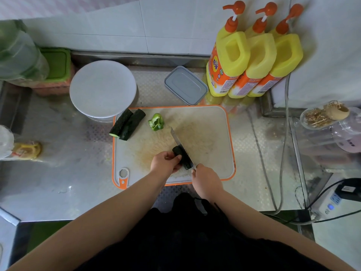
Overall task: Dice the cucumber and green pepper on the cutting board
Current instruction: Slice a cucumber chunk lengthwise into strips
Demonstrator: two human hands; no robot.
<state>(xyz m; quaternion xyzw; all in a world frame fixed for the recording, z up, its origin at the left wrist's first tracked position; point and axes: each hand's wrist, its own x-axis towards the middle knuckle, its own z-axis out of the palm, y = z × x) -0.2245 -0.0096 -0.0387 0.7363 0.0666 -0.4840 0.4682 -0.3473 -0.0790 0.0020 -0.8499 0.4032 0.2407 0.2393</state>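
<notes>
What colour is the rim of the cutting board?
Orange, running round a whitish cutting board; the head view, the only one, shows it clearly.

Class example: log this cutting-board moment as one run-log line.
stage: cutting cucumber piece | left hand: holds it | right hand: grips knife | waiting: two cucumber pieces, green pepper on cutting board

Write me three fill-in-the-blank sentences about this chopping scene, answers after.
1. The right hand grips the ____.
2. The left hand holds a cucumber piece on the ____.
3. Beside the green pepper lie ____ more cucumber pieces.

Answers: knife; cutting board; two
</notes>
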